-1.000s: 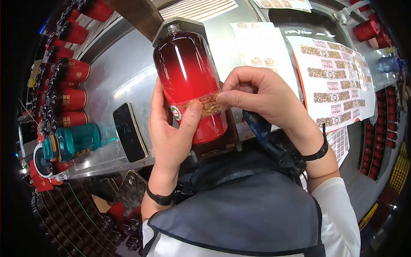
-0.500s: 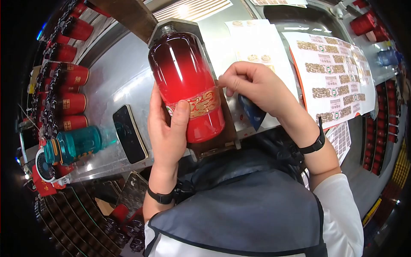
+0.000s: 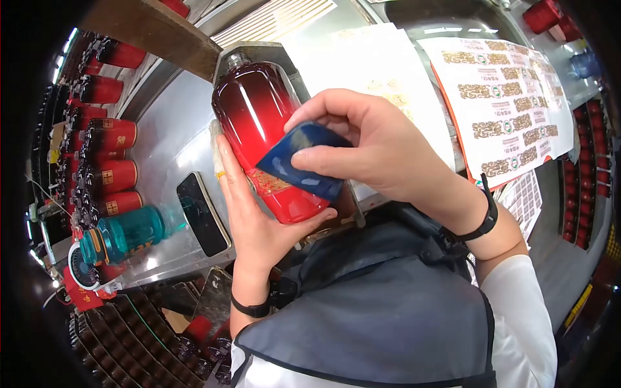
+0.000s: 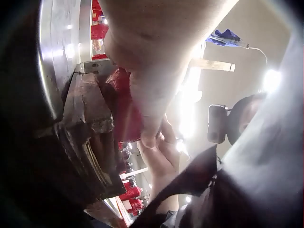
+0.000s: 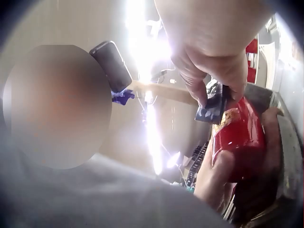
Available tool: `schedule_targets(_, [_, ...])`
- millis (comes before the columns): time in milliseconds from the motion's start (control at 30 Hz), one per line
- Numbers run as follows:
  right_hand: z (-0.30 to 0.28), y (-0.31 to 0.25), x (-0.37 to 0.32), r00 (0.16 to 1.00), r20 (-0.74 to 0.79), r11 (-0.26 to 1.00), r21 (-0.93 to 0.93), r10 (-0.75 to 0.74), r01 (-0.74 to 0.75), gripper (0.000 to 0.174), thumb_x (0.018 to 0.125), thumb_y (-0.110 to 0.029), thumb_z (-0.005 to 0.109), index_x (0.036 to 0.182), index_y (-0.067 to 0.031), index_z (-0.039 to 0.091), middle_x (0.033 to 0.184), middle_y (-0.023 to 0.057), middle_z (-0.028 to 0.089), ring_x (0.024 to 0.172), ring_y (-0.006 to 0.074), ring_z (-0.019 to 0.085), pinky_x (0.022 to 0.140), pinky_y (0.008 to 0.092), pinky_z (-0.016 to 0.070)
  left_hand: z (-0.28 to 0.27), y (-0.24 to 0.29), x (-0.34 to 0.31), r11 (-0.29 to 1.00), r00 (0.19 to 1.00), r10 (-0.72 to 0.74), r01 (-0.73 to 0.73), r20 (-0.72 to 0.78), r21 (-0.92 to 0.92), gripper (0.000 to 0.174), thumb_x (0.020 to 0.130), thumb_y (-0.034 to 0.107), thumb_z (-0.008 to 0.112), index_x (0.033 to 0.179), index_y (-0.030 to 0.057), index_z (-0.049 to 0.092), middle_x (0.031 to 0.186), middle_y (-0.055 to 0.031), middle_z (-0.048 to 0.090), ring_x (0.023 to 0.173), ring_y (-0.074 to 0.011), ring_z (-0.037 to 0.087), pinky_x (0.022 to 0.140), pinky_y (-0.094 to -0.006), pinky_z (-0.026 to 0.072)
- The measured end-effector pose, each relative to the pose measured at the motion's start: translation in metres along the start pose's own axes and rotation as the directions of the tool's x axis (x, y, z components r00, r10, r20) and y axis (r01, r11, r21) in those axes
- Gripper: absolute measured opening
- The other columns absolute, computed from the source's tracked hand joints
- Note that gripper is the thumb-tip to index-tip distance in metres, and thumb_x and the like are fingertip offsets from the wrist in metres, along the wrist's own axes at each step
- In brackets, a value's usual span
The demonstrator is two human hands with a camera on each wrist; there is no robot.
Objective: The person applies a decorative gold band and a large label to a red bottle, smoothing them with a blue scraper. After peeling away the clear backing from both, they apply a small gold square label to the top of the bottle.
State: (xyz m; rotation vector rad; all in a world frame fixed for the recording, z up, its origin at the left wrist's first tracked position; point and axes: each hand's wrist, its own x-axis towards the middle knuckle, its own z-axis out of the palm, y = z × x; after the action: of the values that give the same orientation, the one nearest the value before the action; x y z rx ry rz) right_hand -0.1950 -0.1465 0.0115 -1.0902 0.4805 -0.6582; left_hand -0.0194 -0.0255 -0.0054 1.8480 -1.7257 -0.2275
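A glossy bottle [image 3: 249, 107], dark at the neck and red below, lies in a worn cradle [image 3: 346, 210] in the head view. Around its lower part runs a gold patterned label [image 3: 266, 183], partly covered. My left hand [image 3: 255, 233] holds the bottle low down, fingers along its left side and thumb at the base. Between thumb and fingers my right hand [image 3: 381, 145] pinches a flat dark blue scraper [image 3: 312, 182], which overlaps the label. In the right wrist view the scraper [image 5: 209, 113] sits right at the gold label [image 5: 229, 118].
Sheets of gold labels [image 3: 498, 107] lie to the right on the metal table [image 3: 184, 155]. A phone [image 3: 202, 213] and a teal drinking bottle [image 3: 132, 233] are at the left, beyond them several red bottles [image 3: 119, 132]. A brown bar [image 3: 155, 32] crosses behind the cradle.
My right hand has let go of the label's end, picked up the blue scraper and brought it over the label. My left thumb has moved from the label down to the bottle's base.
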Motion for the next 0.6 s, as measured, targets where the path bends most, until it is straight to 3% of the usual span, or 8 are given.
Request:
schedule_targets(67, [-0.009,-0.008,0.0,0.983,-0.032,0.976,-0.118,0.18,-0.183,0.027,0.088,-0.003,0.074,0.113,0.0013,0.064,0.101,0.0042,0.071,0.09,0.0077,0.066,0.079,0.0218,0.0542,-0.002,-0.001,0.001,1.0,1.0,-0.016,0.017,0.018,-0.024,0.156,0.044,0.04,0.102,0.157,-0.0078,0.006,0.145,-0.0287,0.041,0.123,-0.0414,0.051,0.104,-0.0461,0.0436])
schedule_targets(233, [-0.056,0.019,-0.006,0.941,-0.238,0.956,-0.112,0.24,-0.272,0.024,0.087,-0.003,0.075,0.109,0.0024,0.066,0.093,0.0068,0.073,0.081,0.0093,0.069,0.075,0.0228,0.0566,0.001,-0.007,0.0,0.998,1.0,0.011,-0.011,-0.001,-0.055,0.155,0.044,0.041,0.102,0.158,-0.0063,0.008,0.147,-0.0269,0.042,0.13,-0.0402,0.049,0.108,-0.0455,0.0417])
schedule_targets(333, [-0.026,0.004,-0.011,0.986,-0.13,0.994,0.051,0.101,-0.095,0.025,0.087,-0.004,0.075,0.11,0.0011,0.067,0.092,0.0058,0.073,0.079,0.0086,0.068,0.075,0.0214,0.0559,0.004,-0.016,-0.002,0.995,1.0,0.02,-0.02,-0.01,-0.101,0.154,0.045,0.044,0.101,0.158,-0.0062,0.01,0.153,-0.0274,0.037,0.138,-0.0402,0.044,0.113,-0.045,0.0382])
schedule_targets(367, [-0.021,0.012,-0.008,0.998,-0.06,0.999,-0.033,0.003,-0.005,0.025,0.088,-0.007,0.075,0.11,0.0007,0.068,0.093,0.0043,0.073,0.078,0.0073,0.067,0.073,0.0204,0.0547,0.005,-0.017,-0.004,0.995,1.0,0.023,-0.023,-0.006,-0.096,0.154,0.045,0.044,0.101,0.158,-0.0062,0.01,0.153,-0.0274,0.037,0.138,-0.0402,0.044,0.113,-0.045,0.0382])
schedule_targets(467, [-0.041,0.015,-0.001,0.982,-0.108,0.986,-0.047,0.154,-0.16,0.025,0.085,-0.011,0.076,0.103,0.0055,0.07,0.086,0.0064,0.073,0.074,0.0098,0.067,0.07,0.0238,0.0552,0.006,-0.023,-0.005,0.98,1.0,-0.026,0.024,-0.006,-0.2,0.153,0.045,0.045,0.101,0.158,-0.0061,0.012,0.157,-0.0279,0.032,0.142,-0.0394,0.04,0.116,-0.0447,0.035])
schedule_targets(500, [-0.047,0.016,0.007,0.977,-0.202,0.969,-0.222,0.064,-0.109,0.024,0.085,-0.011,0.076,0.103,0.0048,0.071,0.087,0.006,0.073,0.073,0.0091,0.066,0.07,0.0238,0.0551,0.007,-0.024,-0.006,0.976,1.0,-0.024,0.022,-0.006,-0.218,0.152,0.045,0.044,0.101,0.158,-0.0061,0.013,0.157,-0.0275,0.033,0.142,-0.0387,0.04,0.116,-0.0448,0.0349])
schedule_targets(533, [-0.048,0.014,0.006,0.971,-0.238,0.977,-0.206,0.002,-0.052,0.024,0.086,-0.01,0.076,0.105,0.0041,0.072,0.087,0.006,0.073,0.074,0.0085,0.066,0.07,0.0238,0.0545,0.007,-0.025,-0.006,0.972,1.0,-0.019,0.018,-0.002,-0.235,0.151,0.045,0.043,0.101,0.158,-0.0062,0.013,0.156,-0.0271,0.033,0.142,-0.038,0.041,0.116,-0.0448,0.0348])
schedule_targets(600, [-0.029,-0.003,-0.007,0.997,-0.081,0.994,-0.102,0.019,-0.027,0.024,0.086,-0.009,0.074,0.107,0.0032,0.072,0.086,0.005,0.072,0.075,0.0078,0.065,0.07,0.0234,0.0537,0.009,-0.027,-0.006,0.961,1.0,-0.023,0.021,-0.005,-0.277,0.15,0.046,0.041,0.101,0.158,-0.006,0.013,0.156,-0.0266,0.034,0.141,-0.0372,0.041,0.116,-0.0445,0.0348])
